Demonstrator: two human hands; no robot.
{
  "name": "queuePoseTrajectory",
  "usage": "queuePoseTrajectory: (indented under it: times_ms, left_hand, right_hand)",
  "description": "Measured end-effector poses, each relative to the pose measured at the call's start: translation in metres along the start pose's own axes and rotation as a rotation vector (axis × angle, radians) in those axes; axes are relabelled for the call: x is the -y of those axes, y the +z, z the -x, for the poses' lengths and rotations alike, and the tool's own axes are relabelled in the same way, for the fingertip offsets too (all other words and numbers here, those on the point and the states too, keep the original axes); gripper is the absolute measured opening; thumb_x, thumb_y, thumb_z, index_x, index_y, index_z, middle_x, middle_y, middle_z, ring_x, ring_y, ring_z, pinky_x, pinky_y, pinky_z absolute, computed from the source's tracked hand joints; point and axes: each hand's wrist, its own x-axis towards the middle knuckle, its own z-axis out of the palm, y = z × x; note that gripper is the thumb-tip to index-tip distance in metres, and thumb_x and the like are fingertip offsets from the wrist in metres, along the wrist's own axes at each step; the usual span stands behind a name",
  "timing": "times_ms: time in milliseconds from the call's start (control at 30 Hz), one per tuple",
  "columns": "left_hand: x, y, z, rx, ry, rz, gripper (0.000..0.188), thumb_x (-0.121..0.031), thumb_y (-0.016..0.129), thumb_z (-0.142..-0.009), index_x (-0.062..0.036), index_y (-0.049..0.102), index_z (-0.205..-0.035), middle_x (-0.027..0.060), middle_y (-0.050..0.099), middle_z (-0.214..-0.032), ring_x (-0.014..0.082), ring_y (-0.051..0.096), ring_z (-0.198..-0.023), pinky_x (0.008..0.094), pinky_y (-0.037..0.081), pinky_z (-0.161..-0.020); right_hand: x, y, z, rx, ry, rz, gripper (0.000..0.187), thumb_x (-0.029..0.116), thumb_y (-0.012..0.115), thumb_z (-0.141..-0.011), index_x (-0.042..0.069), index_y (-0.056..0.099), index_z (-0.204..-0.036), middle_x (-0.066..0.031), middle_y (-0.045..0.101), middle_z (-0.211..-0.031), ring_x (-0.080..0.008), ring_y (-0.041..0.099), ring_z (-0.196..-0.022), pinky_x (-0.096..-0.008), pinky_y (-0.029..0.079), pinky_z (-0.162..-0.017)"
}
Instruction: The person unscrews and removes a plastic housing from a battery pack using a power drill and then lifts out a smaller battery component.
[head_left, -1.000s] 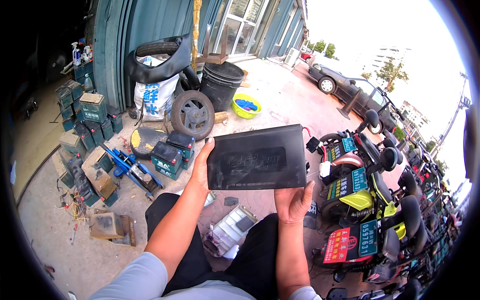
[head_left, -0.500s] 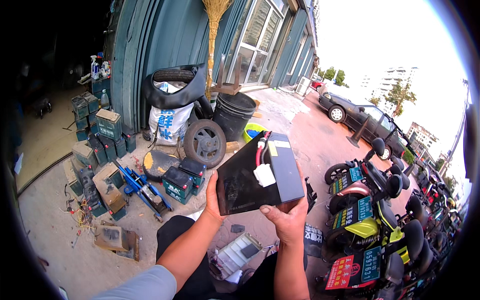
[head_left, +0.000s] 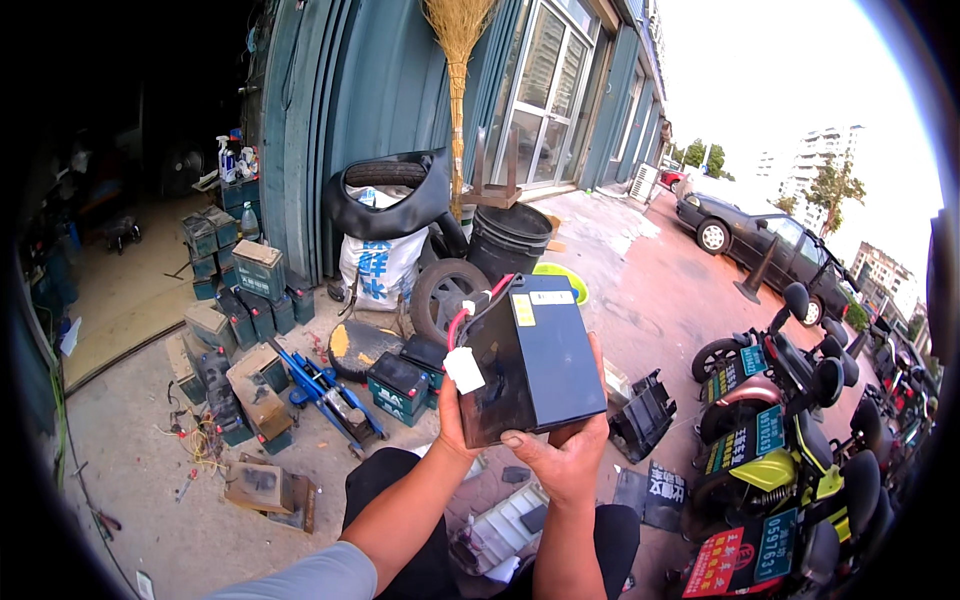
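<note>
A black box-shaped battery pack (head_left: 550,360) is held up between my two hands, above my knees. Its broad dark-grey face, with a yellow label and a white one near the top, is tilted toward me. A red and black cable comes off the upper left edge and ends in a white piece (head_left: 464,369), perhaps a connector or its wrapping. My left hand (head_left: 455,425) presses against the pack's left side, fingers largely hidden behind it. At the lower right corner my right hand (head_left: 565,450) grips it, thumb along the bottom edge.
Below lie a pale plastic casing (head_left: 505,525) and a black plastic part (head_left: 643,415). To the left are a blue floor jack (head_left: 325,395), green batteries (head_left: 400,385) and several more batteries (head_left: 260,270). A wheel (head_left: 450,300) and black bucket (head_left: 508,240) stand ahead; parked scooters (head_left: 790,430) line the right.
The pack has been turned in my hands: its grey face shows more fully, and the cable has swung to the left. The surroundings have shifted right in view, uncovering the black plastic part.
</note>
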Motion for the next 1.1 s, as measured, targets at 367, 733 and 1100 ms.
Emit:
queuePoseTrajectory:
  times_ms: [367, 733, 1100]
  left_hand:
    - [0.019, -0.040, -0.009, -0.190, 0.004, -0.097, 0.080, -0.072, 0.047, -0.104, -0.0107, 0.053, -0.155, 0.0163, 0.064, -0.146, 0.0323, 0.065, -0.131, 0.0499, 0.053, -0.113]
    - [-0.008, -0.047, -0.018, -0.138, 0.004, -0.291, 0.067, -0.060, 0.055, -0.106, -0.0139, 0.053, -0.154, 0.0096, 0.061, -0.149, 0.0260, 0.055, -0.138, 0.0424, 0.044, -0.117]
    - [-0.023, -0.031, -0.024, -0.448, -0.030, -0.311, 0.060, -0.054, 0.058, -0.106, -0.0135, 0.055, -0.150, 0.0112, 0.061, -0.147, 0.0245, 0.059, -0.132, 0.0417, 0.049, -0.112]
  right_hand:
    - [-0.021, 0.001, 0.036, -0.163, -0.102, 0.292, 0.124, 0.030, 0.105, -0.063, -0.008, 0.036, -0.159, -0.0239, 0.051, -0.155, -0.0317, 0.055, -0.142, -0.0457, 0.044, -0.119]
    - [-0.026, 0.004, 0.058, -0.272, -0.377, 0.778, 0.104, 0.018, 0.098, -0.061, -0.001, 0.042, -0.147, -0.0205, 0.051, -0.143, -0.0342, 0.055, -0.132, -0.0471, 0.047, -0.109]
    - [-0.089, 0.010, 0.099, 0.050, -0.602, 0.751, 0.091, 0.027, 0.096, -0.077, 0.003, 0.040, -0.144, -0.0299, 0.055, -0.148, -0.0495, 0.061, -0.133, -0.0596, 0.050, -0.114]
